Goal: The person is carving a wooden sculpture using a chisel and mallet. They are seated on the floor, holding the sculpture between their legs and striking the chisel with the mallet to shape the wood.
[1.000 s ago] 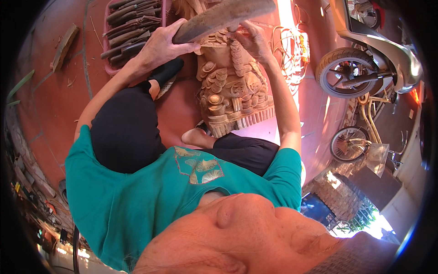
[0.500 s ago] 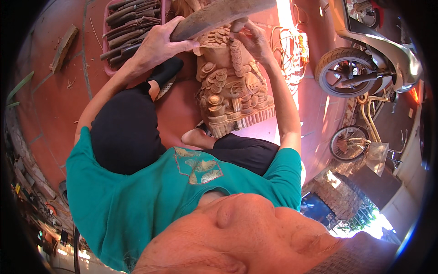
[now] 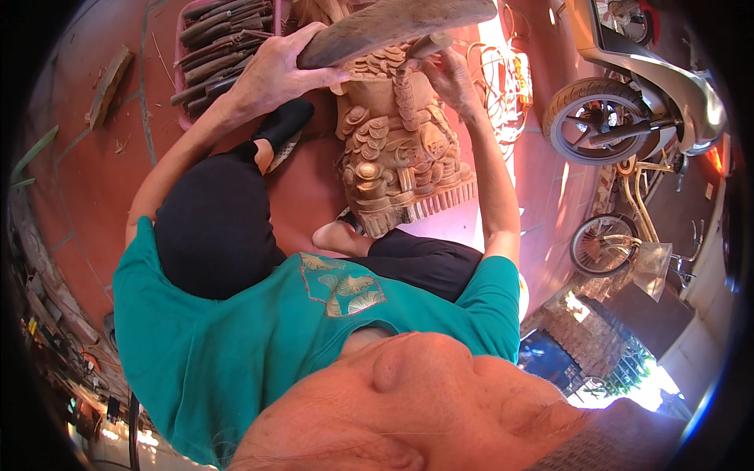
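A carved wooden sculpture (image 3: 400,149) with raised coin-like discs and a ridged lower edge stands between my legs. My left hand (image 3: 271,69) is closed round the near end of a long, club-shaped wooden mallet (image 3: 393,33), which slants across above the carving's far part. On the carving's right side, my right hand (image 3: 452,77) is closed round a chisel (image 3: 430,45). Only the chisel's short, rounded brown handle shows; its blade is hidden. A small gap seems to lie between mallet and handle, but I cannot tell whether they touch.
Left of the carving, a pink basket (image 3: 182,106) holds several dark-handled tools (image 3: 224,47). A wood offcut (image 3: 110,86) lies on the red tiled floor (image 3: 86,180). To the right are a coiled cord (image 3: 499,94), a motorbike (image 3: 644,94) and a bicycle (image 3: 609,243).
The mallet has moved slightly right and down. My right hand has shifted a little right and lower, and more of the chisel's handle shows beneath the mallet.
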Demonstrator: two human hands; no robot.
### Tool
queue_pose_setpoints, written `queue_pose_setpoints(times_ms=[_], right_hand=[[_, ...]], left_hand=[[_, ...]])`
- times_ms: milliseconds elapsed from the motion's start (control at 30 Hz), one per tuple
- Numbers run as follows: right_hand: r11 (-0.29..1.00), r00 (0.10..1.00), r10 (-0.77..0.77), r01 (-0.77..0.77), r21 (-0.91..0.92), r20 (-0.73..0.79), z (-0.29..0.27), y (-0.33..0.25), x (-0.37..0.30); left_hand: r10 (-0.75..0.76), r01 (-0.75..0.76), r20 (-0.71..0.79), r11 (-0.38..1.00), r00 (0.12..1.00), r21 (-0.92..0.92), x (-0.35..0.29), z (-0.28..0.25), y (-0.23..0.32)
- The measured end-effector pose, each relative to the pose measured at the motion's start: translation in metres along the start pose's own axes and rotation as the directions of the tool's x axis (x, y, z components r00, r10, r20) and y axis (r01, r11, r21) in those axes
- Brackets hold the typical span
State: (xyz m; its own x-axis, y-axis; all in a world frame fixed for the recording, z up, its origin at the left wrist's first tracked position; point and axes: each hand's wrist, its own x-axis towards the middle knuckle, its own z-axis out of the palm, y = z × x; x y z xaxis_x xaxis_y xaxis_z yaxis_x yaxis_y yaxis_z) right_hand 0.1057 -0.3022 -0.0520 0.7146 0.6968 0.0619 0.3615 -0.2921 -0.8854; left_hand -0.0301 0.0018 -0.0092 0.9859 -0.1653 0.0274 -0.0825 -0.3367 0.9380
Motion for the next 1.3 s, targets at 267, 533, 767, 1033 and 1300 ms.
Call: queue_pose_setpoints(times_ms=[267, 533, 767, 1033, 1300], right_hand=[[0.988, 0.999, 0.004, 0.002, -0.153, 0.038, -0.003, 0.009, -0.003], [0.997, 0.998, 0.016, -0.011, 0.078, -0.059, -0.003, 0.013, -0.005], [1.000, 1.000, -0.012, 0.012, -0.019, -0.009, 0.001, 0.000, -0.005], [1.000, 0.998, -0.016, 0.016, -0.006, -0.056, 0.006, -0.002, -0.008], [0.990, 0.999, -0.033, 0.028, -0.138, -0.035, 0.004, 0.009, -0.008]], left_hand=[[0.161, -0.161, -0.010, 0.987, 0.987, -0.007, 0.008, 0.013, 0.002], [0.180, -0.178, -0.009, 0.977, 0.984, 0.121, 0.009, 0.015, -0.007], [0.167, -0.165, -0.019, 0.982, 0.986, 0.089, 0.010, 0.011, 0.000], [0.233, -0.232, -0.011, 0.971, 0.972, 0.065, 0.012, 0.008, 0.013], [0.102, -0.110, 0.047, 0.967, 0.994, 0.232, 0.012, -0.001, 0.025]])
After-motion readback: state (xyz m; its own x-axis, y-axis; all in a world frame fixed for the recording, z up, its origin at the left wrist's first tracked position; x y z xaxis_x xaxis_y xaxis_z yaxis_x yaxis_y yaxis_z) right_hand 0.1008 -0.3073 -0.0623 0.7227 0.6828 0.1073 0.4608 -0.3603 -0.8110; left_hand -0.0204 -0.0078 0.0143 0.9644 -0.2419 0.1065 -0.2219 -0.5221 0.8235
